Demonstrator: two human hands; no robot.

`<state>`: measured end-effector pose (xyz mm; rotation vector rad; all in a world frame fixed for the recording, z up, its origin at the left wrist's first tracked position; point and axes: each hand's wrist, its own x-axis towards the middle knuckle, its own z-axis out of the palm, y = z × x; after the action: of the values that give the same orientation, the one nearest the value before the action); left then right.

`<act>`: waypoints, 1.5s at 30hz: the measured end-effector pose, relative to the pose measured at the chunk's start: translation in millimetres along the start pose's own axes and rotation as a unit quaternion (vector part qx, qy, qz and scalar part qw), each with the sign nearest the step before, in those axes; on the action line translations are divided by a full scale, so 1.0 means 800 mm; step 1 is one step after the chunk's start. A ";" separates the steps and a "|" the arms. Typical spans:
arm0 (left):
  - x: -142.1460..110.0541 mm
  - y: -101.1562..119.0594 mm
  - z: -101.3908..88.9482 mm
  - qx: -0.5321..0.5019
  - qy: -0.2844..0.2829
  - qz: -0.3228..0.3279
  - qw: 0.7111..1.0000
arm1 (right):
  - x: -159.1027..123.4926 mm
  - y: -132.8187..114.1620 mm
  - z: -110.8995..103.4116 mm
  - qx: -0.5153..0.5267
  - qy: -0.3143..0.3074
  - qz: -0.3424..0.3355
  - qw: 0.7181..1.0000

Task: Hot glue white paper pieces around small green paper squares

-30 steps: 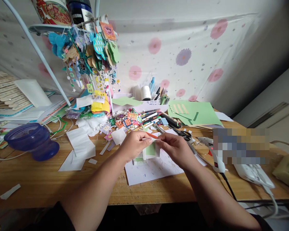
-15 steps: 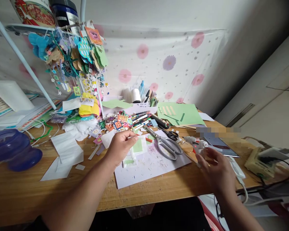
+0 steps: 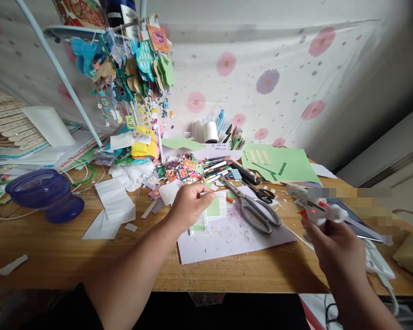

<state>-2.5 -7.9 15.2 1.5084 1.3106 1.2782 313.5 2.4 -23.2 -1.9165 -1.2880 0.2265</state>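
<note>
My left hand (image 3: pixel 190 205) is closed in a pinch on a small white-and-green paper piece (image 3: pixel 214 208), held just above a white sheet (image 3: pixel 227 238) on the wooden table (image 3: pixel 55 256). My right hand (image 3: pixel 337 250) is wrapped round the handle of a white glue gun (image 3: pixel 313 206) with a red light, lifted at the right, its nozzle pointing left. Grey scissors (image 3: pixel 256 211) lie between the two hands on the white sheet.
A purple bowl (image 3: pixel 43 195) stands at the left. Paper scraps (image 3: pixel 115 204), coloured pencils (image 3: pixel 216 167), black scissors (image 3: pixel 261 192) and green paper (image 3: pixel 282 162) crowd the back. Hanging paper ornaments (image 3: pixel 131 73) dangle from a rack. The glue gun's cord trails off the table's right edge.
My right hand left the paper piece, reached right to the glue gun and has lifted it. The left hand kept its pinch on the paper piece.
</note>
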 end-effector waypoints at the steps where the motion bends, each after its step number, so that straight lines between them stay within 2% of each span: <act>1: -0.001 0.001 0.000 0.002 0.001 0.001 1.000 | -0.009 -0.008 -0.002 0.063 -0.020 0.003 0.998; 2: -0.001 0.002 0.000 0.006 0.003 0.002 1.000 | -0.020 -0.016 -0.003 0.136 -0.060 -0.005 0.989; 4: -0.003 0.005 0.001 0.015 0.011 0.005 1.000 | -0.042 -0.032 -0.004 0.253 -0.157 -0.032 0.954; 6: -0.004 0.008 0.001 0.030 0.023 0.007 0.999 | -0.062 -0.048 -0.001 0.290 -0.233 -0.072 0.925; 8: -0.004 0.010 0.001 0.045 0.034 0.013 0.998 | -0.078 -0.064 0.003 0.284 -0.263 -0.126 0.913; 12: -0.006 0.011 0.000 0.073 0.048 0.034 0.996 | -0.094 -0.090 0.013 0.258 -0.258 -0.210 0.907; 17: -0.008 0.010 0.000 0.076 0.050 0.038 0.995 | -0.096 -0.097 0.022 0.213 -0.250 -0.263 0.907; 33: -0.005 0.006 0.000 0.071 0.053 0.044 0.995 | -0.099 -0.102 0.021 0.159 -0.218 -0.294 0.917; 45: -0.004 0.011 -0.008 0.078 0.064 0.030 0.995 | -0.100 -0.091 0.024 0.149 -0.226 -0.331 0.904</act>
<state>-6.4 -13.3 24.0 1.6059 1.4862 1.3557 214.9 -43.1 -7.3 -1.1110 -2.0038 0.4978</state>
